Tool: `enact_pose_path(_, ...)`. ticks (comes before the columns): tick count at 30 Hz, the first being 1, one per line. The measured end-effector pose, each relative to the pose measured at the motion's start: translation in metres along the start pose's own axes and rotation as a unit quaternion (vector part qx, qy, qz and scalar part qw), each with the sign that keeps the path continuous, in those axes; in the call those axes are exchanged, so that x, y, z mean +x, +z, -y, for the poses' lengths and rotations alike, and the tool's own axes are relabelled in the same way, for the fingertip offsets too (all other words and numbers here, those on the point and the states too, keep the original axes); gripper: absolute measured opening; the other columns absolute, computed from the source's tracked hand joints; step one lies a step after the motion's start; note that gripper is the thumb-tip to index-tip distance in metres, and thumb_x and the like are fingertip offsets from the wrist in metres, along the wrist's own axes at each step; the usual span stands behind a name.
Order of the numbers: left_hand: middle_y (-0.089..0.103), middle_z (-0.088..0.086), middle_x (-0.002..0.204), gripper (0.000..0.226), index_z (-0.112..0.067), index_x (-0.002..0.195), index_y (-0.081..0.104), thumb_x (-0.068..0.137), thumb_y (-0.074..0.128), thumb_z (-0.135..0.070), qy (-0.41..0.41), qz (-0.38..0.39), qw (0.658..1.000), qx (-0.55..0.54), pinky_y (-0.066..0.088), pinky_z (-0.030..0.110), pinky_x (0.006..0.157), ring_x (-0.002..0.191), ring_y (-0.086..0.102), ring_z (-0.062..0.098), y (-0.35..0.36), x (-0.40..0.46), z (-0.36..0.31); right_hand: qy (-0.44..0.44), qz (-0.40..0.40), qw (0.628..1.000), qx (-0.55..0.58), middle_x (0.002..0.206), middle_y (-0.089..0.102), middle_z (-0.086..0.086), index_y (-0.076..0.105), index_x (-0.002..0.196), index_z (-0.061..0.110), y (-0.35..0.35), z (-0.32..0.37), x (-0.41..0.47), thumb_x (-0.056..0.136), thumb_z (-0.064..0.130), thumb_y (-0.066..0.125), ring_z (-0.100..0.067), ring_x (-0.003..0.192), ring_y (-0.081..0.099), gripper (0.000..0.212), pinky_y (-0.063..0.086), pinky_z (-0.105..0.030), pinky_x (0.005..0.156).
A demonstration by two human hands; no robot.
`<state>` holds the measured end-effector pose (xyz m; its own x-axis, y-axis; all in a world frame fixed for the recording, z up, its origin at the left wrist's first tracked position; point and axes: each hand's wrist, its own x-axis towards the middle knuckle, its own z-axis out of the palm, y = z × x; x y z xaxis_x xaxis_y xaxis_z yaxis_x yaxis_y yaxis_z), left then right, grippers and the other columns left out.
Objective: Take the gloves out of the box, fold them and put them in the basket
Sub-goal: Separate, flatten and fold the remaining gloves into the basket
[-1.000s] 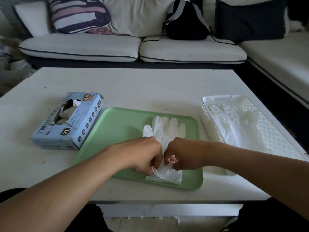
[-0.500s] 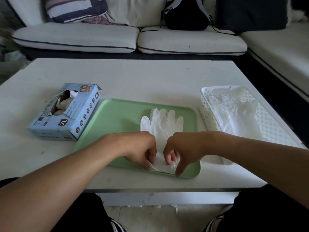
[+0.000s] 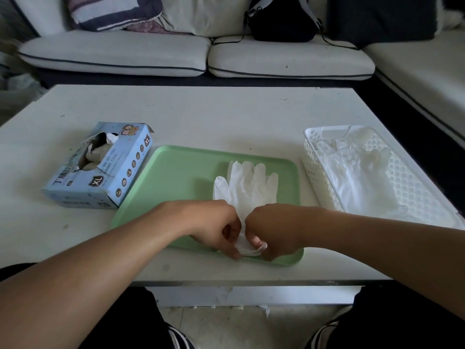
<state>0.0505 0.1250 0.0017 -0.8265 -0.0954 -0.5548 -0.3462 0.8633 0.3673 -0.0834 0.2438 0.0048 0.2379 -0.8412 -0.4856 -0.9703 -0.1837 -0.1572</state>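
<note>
A white glove (image 3: 247, 183) lies flat on the green tray (image 3: 181, 172), fingers pointing away from me. My left hand (image 3: 214, 227) and my right hand (image 3: 271, 230) meet at its cuff near the tray's front edge, and both pinch the cuff end, which is lifted and bunched between them. The blue glove box (image 3: 100, 167) sits to the left of the tray with more gloves showing in its torn opening. On the right stands the white basket (image 3: 312, 172), holding several white gloves (image 3: 357, 177).
The white table (image 3: 201, 114) carries everything. A sofa (image 3: 201, 54) with cushions and a black bag (image 3: 281, 21) runs along the far side and the right. My knees show below the table's near edge.
Both hands stay at the glove's cuff and have drawn closer together, and the cuff end is now more gathered between the fingers. The camera tilted slightly downward.
</note>
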Motion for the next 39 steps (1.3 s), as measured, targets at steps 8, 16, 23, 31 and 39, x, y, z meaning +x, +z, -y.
enact_pose_path(8, 0.054, -0.012, 0.080, 0.035, -0.031, 0.097, 0.049, 0.081, 0.076, -0.045, 0.001, -0.067, 0.997, 0.036, 0.048, 0.035, 0.066, 0.071, 0.055, 0.013, 0.006, 0.001, -0.009, 0.011, 0.019, 0.973, 0.230, 0.077, 0.070, 0.012, 0.071, 0.088, 0.019, -0.031, -0.030, -0.011, 0.084, 0.021, 0.074, 0.003, 0.069, 0.060, 0.005, 0.042, -0.015, 0.069)
enact_pose_path(16, 0.064, 0.003, 0.082, 0.011, -0.019, 0.082, 0.072, 0.076, 0.073, -0.028, 0.091, -0.227, 0.935, -0.257, 0.045, 0.026, 0.069, 0.074, 0.058, 0.010, -0.041, -0.015, -0.004, -0.033, -0.014, 0.861, 0.508, 0.065, 0.056, 0.000, 0.059, 0.075, 0.002, -0.055, -0.049, -0.032, 0.062, 0.018, 0.069, -0.012, 0.064, 0.055, 0.023, 0.043, -0.020, 0.064)
enact_pose_path(23, 0.059, -0.001, 0.070, 0.006, -0.015, 0.073, 0.067, 0.076, 0.064, -0.016, 0.133, -0.334, 0.782, -0.508, 0.043, 0.021, 0.062, 0.068, 0.055, 0.013, -0.069, -0.022, -0.023, -0.121, -0.101, 0.709, 0.687, 0.101, 0.052, -0.016, 0.052, 0.102, -0.006, -0.078, -0.065, -0.049, 0.065, 0.032, 0.069, -0.028, 0.096, 0.051, 0.056, 0.039, -0.041, 0.091)
enact_pose_path(31, 0.069, 0.012, 0.086, 0.023, 0.001, 0.098, 0.070, 0.083, 0.070, -0.017, 0.081, -0.412, 0.723, -0.549, 0.051, 0.030, 0.065, 0.075, 0.065, 0.023, -0.091, -0.015, -0.047, -0.058, -0.274, 0.706, 0.651, 0.129, 0.064, -0.021, 0.058, 0.134, 0.005, -0.079, -0.043, -0.062, 0.082, 0.013, 0.075, -0.034, 0.119, 0.063, 0.055, 0.052, -0.041, 0.097)
enact_pose_path(39, 0.073, 0.005, 0.091, 0.009, -0.011, 0.103, 0.069, 0.096, 0.063, -0.011, 0.128, -0.417, 0.699, -0.567, 0.054, 0.029, 0.069, 0.078, 0.069, 0.018, -0.106, -0.015, -0.078, 0.005, -0.412, 0.603, 0.683, 0.116, 0.070, -0.021, 0.068, 0.115, 0.000, -0.095, -0.052, -0.099, 0.089, 0.015, 0.067, -0.034, 0.102, 0.067, 0.030, 0.054, -0.043, 0.089)
